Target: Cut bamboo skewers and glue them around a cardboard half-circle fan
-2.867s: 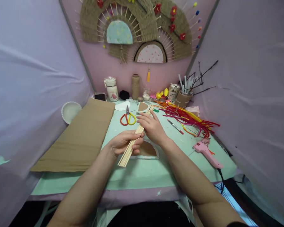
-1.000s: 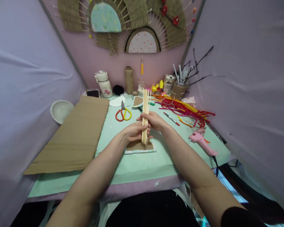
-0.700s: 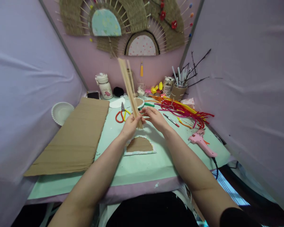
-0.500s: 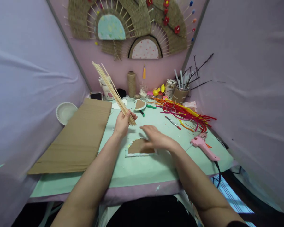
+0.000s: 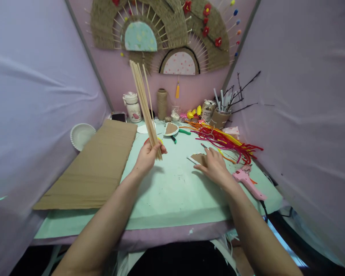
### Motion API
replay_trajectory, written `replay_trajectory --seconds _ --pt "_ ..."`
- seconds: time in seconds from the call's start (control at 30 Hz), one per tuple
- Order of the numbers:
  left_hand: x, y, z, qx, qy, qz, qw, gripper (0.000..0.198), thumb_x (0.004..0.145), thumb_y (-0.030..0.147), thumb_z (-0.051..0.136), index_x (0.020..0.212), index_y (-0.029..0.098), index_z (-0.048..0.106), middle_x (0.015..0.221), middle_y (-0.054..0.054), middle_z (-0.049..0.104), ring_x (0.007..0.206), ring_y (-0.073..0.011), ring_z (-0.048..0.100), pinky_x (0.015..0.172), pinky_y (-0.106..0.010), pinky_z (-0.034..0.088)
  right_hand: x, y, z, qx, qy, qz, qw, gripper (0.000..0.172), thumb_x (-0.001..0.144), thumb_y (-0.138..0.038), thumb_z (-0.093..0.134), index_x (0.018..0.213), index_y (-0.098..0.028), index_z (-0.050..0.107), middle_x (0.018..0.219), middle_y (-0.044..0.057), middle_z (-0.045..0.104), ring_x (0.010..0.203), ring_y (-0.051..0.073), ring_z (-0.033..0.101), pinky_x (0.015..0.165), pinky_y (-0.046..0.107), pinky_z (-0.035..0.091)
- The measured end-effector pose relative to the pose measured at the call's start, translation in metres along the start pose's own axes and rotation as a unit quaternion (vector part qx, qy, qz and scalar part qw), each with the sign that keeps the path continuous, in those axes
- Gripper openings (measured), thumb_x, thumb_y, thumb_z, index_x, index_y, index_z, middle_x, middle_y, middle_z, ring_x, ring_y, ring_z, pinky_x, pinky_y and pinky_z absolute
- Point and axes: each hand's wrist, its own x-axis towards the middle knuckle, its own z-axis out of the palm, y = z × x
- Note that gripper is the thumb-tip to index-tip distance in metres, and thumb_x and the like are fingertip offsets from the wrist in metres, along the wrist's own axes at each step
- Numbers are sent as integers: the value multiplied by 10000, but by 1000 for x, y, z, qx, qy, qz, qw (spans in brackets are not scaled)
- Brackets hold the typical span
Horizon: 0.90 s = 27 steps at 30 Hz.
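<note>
My left hand (image 5: pixel 147 157) is closed round the lower end of a bundle of thin bamboo sticks (image 5: pixel 145 103). The bundle stands nearly upright above the table, and one stick splays off to the right. My right hand (image 5: pixel 215 165) grips a half-round cardboard piece (image 5: pixel 197 158) with a pale fabric edge, thumb on the near side and fingers over the far side. That hand partly covers the piece. Just beyond its fingertips lies a pen (image 5: pixel 204 146). A second half-round piece (image 5: pixel 171 129) rests farther back, beside green-handled pliers (image 5: pixel 184 131).
A large cardboard sheet (image 5: pixel 97 165) and a white paper plate (image 5: pixel 82 137) lie on the left. Red and orange pipe cleaners (image 5: pixel 224 140) and a pink glue gun (image 5: pixel 248 182) are on the right. A twine spool (image 5: pixel 161 104) and a white lidded jar (image 5: pixel 132 107) stand behind.
My right hand has taken hold of the half-round cardboard piece and moved it right and away from me. The stick bundle in my left hand has tilted more upright.
</note>
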Motion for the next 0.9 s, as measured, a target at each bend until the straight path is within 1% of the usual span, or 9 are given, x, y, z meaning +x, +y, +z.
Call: replay_trajectory --seconds 0.1,0.2,0.4,0.5,0.57,0.67,0.77,0.83,0.9 --pt "-14 -7 -4 -21 -7 -8 1000 214 861 393 600 911 196 534 803 -12 644 770 -153 633 733 -279 501 2 -3 -3 80 19 -47 996 701 826 -520 605 1388 -141 428 1433 217 448 1354 351 383 1078 532 330" --pt "-23 -22 -5 17 -11 -7 1000 197 880 392 564 897 197 547 820 -27 667 834 -165 630 811 -292 487 3 -25 -8 144 -3 -87 986 587 855 -517 565 1345 -206 483 1383 160 522 1313 308 450 1065 509 366" --pt "-31 -46 1 108 -108 -50 987 95 881 269 516 863 191 568 813 -33 684 798 -163 614 824 -293 454 9 -59 -17 220 -19 -96 971 404 875 -418 569 1225 -217 581 1277 111 614 1190 257 559 997 426 446" --pt "-34 -37 1 132 -99 -51 985 104 891 256 477 835 198 544 774 -23 662 752 -157 602 800 -291 452 6 -66 -29 243 50 -118 961 332 898 -378 551 1187 -223 605 1214 103 650 1145 252 589 991 427 455" --pt "-34 -22 -2 161 -129 -72 976 133 894 276 468 802 201 527 740 -19 647 716 -155 590 755 -280 451 0 -70 -43 228 122 -149 954 286 925 -339 518 1174 -239 615 1167 98 668 1126 253 598 994 443 452" --pt "-34 6 -15 228 -283 -145 920 206 874 344 519 726 200 513 702 -11 631 684 -156 575 691 -263 437 -12 -75 -64 151 150 -234 949 328 925 -288 519 1248 -276 579 1269 90 622 1258 282 509 1073 508 372" --pt "-32 24 -31 244 -430 -245 834 254 854 406 554 707 202 521 656 1 619 646 -156 571 667 -265 437 -21 -80 -67 18 47 -309 950 513 870 -255 605 1366 -286 481 1418 86 512 1382 325 360 1129 566 248" --pt "-32 25 -40 238 -468 -295 799 272 829 430 579 687 207 514 609 10 599 607 -157 559 638 -269 436 -25 -81 -55 -64 -40 -334 940 535 859 -234 618 1372 -245 466 1332 125 572 1289 327 456 1081 535 303" --pt "-31 20 -46 241 -475 -342 774 268 789 428 617 677 213 501 561 22 571 563 -159 543 605 -275 433 -29 -81 -35 -122 -106 -340 926 367 905 -206 537 1272 -191 534 1064 129 667 1026 282 592 904 434 428"
